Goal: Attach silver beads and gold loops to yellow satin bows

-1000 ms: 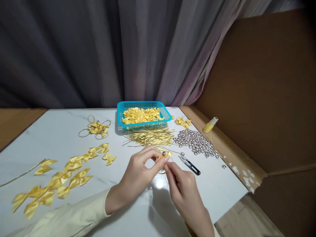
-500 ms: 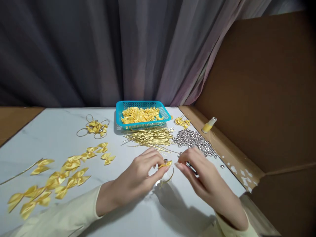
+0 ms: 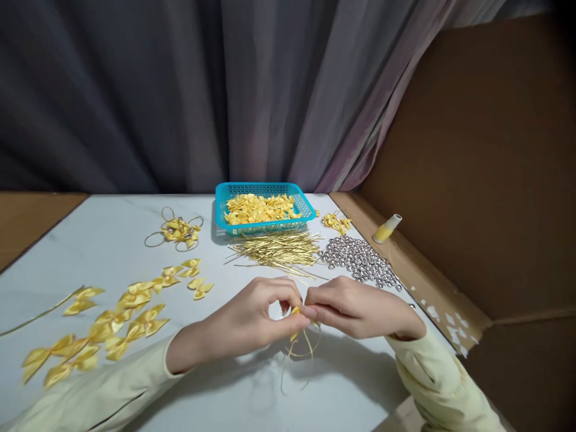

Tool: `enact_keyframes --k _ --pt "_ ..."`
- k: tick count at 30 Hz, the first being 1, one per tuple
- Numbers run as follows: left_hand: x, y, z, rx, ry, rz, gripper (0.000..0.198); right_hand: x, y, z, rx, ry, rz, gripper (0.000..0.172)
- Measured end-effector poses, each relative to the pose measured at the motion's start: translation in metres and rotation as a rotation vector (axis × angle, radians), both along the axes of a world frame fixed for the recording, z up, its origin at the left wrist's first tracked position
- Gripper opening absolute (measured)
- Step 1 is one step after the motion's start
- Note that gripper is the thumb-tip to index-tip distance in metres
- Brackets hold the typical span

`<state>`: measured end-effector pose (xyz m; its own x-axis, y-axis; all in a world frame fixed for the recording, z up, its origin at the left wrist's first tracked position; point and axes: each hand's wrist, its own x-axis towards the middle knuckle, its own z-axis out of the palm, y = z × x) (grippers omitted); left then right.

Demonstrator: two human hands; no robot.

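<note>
Near the table's front centre, my left hand [image 3: 256,315] pinches a small yellow bow [image 3: 294,324], mostly covered by the fingers. My right hand [image 3: 353,307] meets it from the right, fingertips pressed together at the same bow; what they grip there is hidden. Thin gold cords [image 3: 302,353] dangle in loops beneath the fingertips. Beyond the hands lies a heap of gold cord pieces [image 3: 279,249], with a pile of silver bells [image 3: 360,261] to its right. Loose yellow bows [image 3: 105,325] are spread over the table left of my left hand.
A blue basket [image 3: 265,227] of yellow bows stands at the back. Looped bows with bells [image 3: 180,231] lie back left, a smaller bow cluster [image 3: 336,223] back right. A yellow-and-clear bottle [image 3: 386,229] stands on cardboard at the right, near white scraps [image 3: 452,327].
My right hand has moved left and now touches my left fingertips at the bow. The dark tool in its grasp and the bell on the bow no longer show. The view has shifted slightly.
</note>
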<state>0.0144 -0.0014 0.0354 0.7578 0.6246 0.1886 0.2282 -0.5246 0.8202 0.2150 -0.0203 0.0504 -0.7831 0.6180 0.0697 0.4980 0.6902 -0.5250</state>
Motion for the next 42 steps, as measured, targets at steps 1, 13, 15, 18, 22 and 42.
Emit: enact_keyframes --k 1,13,15,18,22,42 --pt "0.0 0.0 0.0 -0.023 0.002 -0.002 0.01 0.0 0.001 -0.001 -0.016 0.021 0.015 0.027" --pt "-0.001 -0.004 0.009 -0.304 0.009 -0.088 0.011 0.008 0.014 -0.014 -0.261 0.374 -0.088 0.028" --pt "-0.001 -0.005 0.011 -0.285 0.019 -0.105 0.012 0.012 0.015 -0.016 -0.285 0.464 -0.16 0.028" --pt "0.0 -0.005 0.011 -0.222 0.016 -0.06 0.013 0.012 0.012 -0.017 -0.343 0.459 -0.138 0.029" --pt "0.001 -0.002 0.006 -0.156 0.041 -0.03 0.013 0.001 0.003 -0.017 -0.226 0.305 -0.035 0.027" --pt "0.0 0.002 0.004 -0.29 0.104 -0.044 0.016 0.003 0.014 -0.032 -0.244 0.508 -0.05 0.026"
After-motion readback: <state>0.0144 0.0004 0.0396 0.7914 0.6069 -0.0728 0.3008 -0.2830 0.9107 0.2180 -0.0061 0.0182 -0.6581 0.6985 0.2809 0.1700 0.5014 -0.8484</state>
